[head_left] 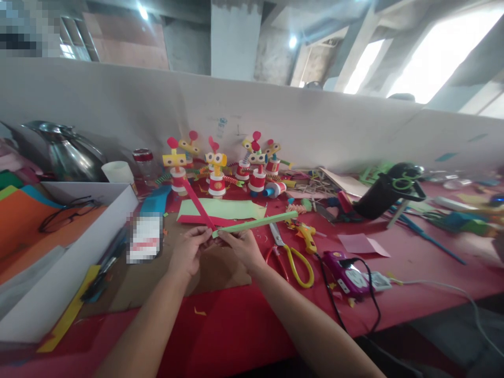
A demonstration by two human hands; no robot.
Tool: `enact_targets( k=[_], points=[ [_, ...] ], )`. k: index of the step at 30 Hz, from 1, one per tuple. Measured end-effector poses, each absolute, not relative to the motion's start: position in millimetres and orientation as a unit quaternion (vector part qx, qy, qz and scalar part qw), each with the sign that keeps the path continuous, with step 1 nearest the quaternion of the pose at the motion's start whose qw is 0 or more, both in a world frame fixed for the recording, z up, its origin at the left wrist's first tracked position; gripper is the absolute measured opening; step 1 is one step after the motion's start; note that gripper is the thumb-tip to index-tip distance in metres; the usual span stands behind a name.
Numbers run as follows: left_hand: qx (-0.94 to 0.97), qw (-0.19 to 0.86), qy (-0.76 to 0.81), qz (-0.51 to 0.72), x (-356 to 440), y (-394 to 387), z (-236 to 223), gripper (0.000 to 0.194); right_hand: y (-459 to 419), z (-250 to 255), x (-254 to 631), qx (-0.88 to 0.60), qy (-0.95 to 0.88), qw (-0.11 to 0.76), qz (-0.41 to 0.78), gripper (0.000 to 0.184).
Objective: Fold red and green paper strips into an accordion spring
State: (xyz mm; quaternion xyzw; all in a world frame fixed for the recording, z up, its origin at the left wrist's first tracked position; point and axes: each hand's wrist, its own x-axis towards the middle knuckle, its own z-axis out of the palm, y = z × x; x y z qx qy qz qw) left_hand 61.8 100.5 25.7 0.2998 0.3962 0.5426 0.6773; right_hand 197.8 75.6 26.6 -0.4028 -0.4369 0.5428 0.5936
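Observation:
My left hand [192, 248] pinches a red paper strip [197, 202] that slants up and to the left. Between the fingers of my right hand [243, 247] is a light green paper strip [260, 222], pointing up and to the right. The two strips meet in a V at my fingertips, though the exact overlap is partly hidden. Beneath my hands lies a brown cardboard sheet [224, 273]. Just beyond them rests a pale green paper sheet [224, 209], with more red paper along its near edge.
Several paper-cup robot figures [217, 181] stand along the white partition [338, 126]. Yellow-handled scissors [301, 268], a yellow glue gun [307, 239] and a purple power socket [348, 275] lie to the right. A white box [35, 304] of coloured paper stands left, near a steel jug [69, 155].

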Motion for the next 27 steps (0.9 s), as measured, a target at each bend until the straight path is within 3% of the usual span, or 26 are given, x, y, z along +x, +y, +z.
enact_targets(
  k=[13,27],
  points=[
    [0.412,0.643,0.454,0.458,61,95,36,0.035,77,21,199,-0.472,-0.452,0.576,0.492,0.029],
    [0.451,0.596,0.443,0.495,68,90,32,0.037,76,31,202,-0.458,-0.421,0.569,0.537,0.038]
  ],
)
